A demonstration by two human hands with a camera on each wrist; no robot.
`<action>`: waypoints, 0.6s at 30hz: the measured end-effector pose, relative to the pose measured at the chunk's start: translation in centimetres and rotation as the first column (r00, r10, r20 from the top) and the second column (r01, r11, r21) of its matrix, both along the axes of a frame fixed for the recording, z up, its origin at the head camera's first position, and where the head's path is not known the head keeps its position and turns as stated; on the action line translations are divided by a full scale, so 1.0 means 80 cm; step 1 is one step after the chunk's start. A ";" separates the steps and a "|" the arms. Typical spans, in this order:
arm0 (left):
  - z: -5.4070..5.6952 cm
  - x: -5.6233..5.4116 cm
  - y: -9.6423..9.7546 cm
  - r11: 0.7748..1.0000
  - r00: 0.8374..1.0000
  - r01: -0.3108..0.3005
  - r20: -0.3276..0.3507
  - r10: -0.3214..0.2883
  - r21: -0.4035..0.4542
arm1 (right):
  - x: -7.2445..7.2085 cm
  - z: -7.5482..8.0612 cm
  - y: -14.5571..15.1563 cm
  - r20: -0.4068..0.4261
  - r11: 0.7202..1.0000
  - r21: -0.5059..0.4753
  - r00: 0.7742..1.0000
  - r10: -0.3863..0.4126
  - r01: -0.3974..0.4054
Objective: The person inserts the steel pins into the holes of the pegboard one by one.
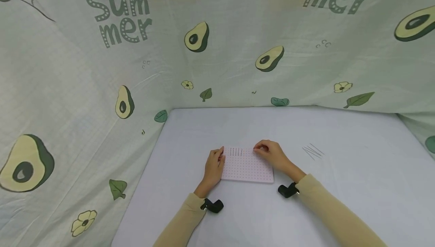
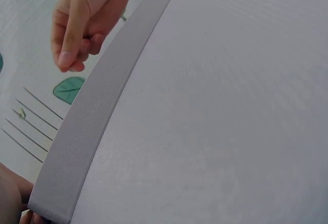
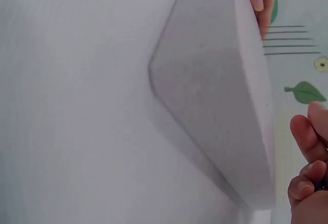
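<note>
A pale pink pegboard point(image 1: 247, 167) with rows of small holes lies on the table. Several thin dark sticks point(image 1: 236, 152) stand upright in a row near its far left corner; their shafts point(image 2: 38, 127) show beyond the board's side in the left wrist view. My left hand point(image 1: 214, 166) holds the board at its left edge, close to that corner. Over the far right part of the board is my right hand point(image 1: 272, 154), thumb and index fingertips together. In the left wrist view no stick shows at the right hand's point(image 2: 84, 26) fingertips; whether something small is hidden between them is unclear.
Several loose thin sticks point(image 1: 313, 151) lie crossed on the white table point(image 1: 357, 186), to the right of the board. A printed cloth point(image 1: 231, 73) hangs behind the table and along its left side. Black wrist cameras point(image 1: 287, 190) sit at both cuffs.
</note>
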State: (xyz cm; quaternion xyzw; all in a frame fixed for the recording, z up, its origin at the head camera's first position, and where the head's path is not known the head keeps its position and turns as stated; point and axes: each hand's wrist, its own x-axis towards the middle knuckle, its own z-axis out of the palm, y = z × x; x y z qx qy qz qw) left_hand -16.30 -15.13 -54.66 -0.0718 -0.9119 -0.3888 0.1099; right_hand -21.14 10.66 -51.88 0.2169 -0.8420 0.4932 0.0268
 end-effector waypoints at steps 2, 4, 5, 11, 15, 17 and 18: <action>0.000 -0.001 0.000 1.000 1.000 0.003 -0.003 -0.003 0.002 | -0.001 -0.001 0.009 0.007 0.999 0.001 0.999 -0.032 0.032; -0.001 -0.001 0.000 1.000 1.000 0.005 -0.004 -0.005 0.001 | 0.000 0.000 0.018 0.020 0.998 -0.002 0.998 -0.064 0.064; -0.002 -0.001 -0.001 1.000 1.000 0.005 -0.006 -0.005 -0.002 | -0.001 0.000 0.023 0.022 0.997 -0.004 0.997 -0.080 0.080; -0.002 -0.002 -0.001 1.000 1.000 0.004 -0.007 -0.004 -0.004 | 0.000 0.002 0.050 0.016 0.985 0.003 0.984 -0.175 0.175; -0.003 -0.002 -0.001 1.000 1.000 0.003 -0.001 -0.003 -0.002 | 0.002 0.001 0.068 -0.007 0.973 0.021 0.973 -0.231 0.231; -0.002 -0.002 -0.001 1.000 1.000 0.004 0.000 -0.004 0.000 | 0.004 0.001 0.077 -0.019 0.967 0.025 0.968 -0.252 0.252; -0.002 -0.001 0.000 1.000 1.000 0.004 0.003 -0.004 0.001 | 0.005 0.001 0.081 -0.023 0.965 0.025 0.965 -0.262 0.262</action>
